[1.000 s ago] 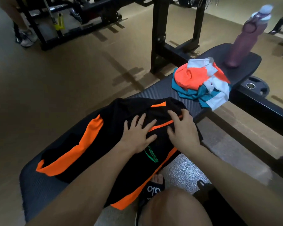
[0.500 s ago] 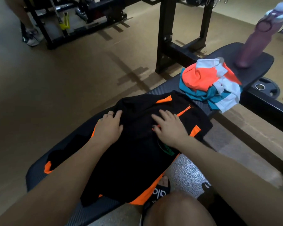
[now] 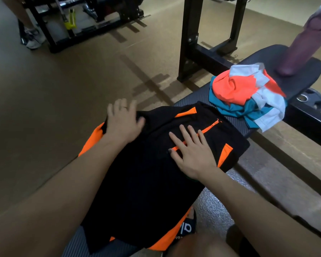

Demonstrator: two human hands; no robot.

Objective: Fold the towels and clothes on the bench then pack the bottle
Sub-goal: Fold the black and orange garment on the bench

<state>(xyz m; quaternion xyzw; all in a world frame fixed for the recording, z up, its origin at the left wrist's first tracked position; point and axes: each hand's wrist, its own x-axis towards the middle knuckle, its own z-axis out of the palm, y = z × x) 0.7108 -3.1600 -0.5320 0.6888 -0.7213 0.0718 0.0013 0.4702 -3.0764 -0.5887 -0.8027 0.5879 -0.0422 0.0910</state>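
While both hands lie flat on the cloth, this is how the scene reads:

Black garment: a black top with orange panels (image 3: 156, 164) lies across the near end of the desk (image 3: 196, 101), folded over on itself, one orange edge hanging off the near edge.

Left hand: the left hand (image 3: 123, 121) lies at the garment's far-left edge, fingers spread, grip released; it looks placed to pin or smooth the folded-over flap.

Right hand: the right hand (image 3: 191, 151) is pressed palm-down on the chest beside the orange zip (image 3: 210, 125), grip released, holding nothing; I judge it steadies the cloth so the fold keeps its line.

Waiting pile: a crumpled heap of orange, teal and white cloth (image 3: 248, 97) sits further along the desk, just beyond the black garment, not yet folded.

Bottle: the purple bottle (image 3: 302, 47) stands upright at the far end of the desk, beyond the heap, out of the folding space.

Writing: white letters on a black sandal strap (image 3: 185, 229) near the near edge read something like "alo"; they are partly hidden. No readable print shows on the garment.
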